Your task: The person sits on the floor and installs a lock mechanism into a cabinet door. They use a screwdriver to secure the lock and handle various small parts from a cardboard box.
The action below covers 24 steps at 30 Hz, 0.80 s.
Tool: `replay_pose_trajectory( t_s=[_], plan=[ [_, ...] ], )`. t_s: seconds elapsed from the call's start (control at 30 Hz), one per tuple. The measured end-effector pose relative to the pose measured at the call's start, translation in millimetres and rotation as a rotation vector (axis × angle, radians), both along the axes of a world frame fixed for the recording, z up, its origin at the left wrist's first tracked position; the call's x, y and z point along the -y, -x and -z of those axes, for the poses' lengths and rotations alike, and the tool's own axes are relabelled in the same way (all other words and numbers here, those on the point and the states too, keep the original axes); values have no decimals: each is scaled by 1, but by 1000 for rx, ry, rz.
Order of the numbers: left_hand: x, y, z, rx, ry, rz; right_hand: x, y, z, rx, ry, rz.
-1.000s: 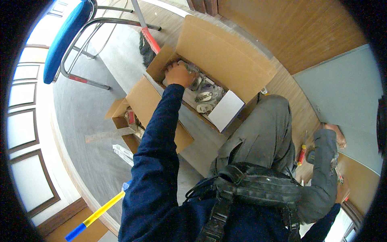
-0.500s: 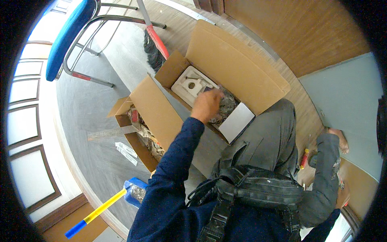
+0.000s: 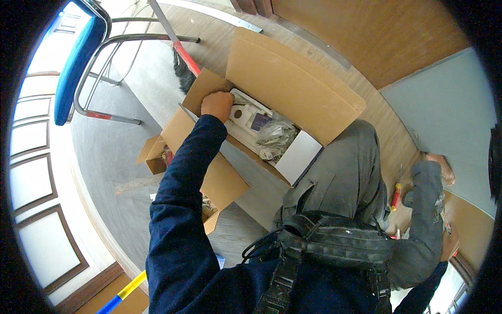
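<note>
Since the frame 0.5 s ago, the left hand (image 3: 218,106) has moved from above the clear plastic bag to the left end of the large carton (image 3: 293,73), leaving that bag in view. At far left stands a blue chair (image 3: 78,68); nearer, a smaller carton (image 3: 222,178) sits open, partly hidden by the sleeve. The left hand is bent over the near-left end of a white moulded tray (image 3: 246,124); its fingertips are hidden, so I cannot tell whether they pinch the edge or only rest there. Rightward inside the large carton lie 1 dark purple packet (image 3: 260,121), the clear plastic bag (image 3: 277,132) and a white panel (image 3: 299,157). Opening looks done, with the flaps turned out; emptying does not, since these 4 items lie inside. Further right, a red-and-yellow-handled tool (image 3: 396,197) lies on the floor. The right hand (image 3: 449,246) is at the far-right edge, too unclear to read its grip.
</note>
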State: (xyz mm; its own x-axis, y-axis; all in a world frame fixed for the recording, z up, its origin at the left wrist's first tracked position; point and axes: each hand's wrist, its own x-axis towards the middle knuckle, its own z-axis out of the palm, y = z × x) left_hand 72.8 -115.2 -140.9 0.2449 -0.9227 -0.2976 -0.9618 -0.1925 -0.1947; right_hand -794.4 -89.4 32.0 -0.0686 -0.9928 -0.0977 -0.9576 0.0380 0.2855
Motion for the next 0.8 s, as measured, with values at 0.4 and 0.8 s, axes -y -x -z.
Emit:
replay_pose_trajectory(
  t_s=[0.4, 0.8],
  plan=[
    [-25, 8, -49, -485, 315, -193, -1, 0, 1, 13, 76, -83],
    [-43, 64, -108, -1828, 332, -763, -13, -16, 10, 42, 45, -14]
  ],
)
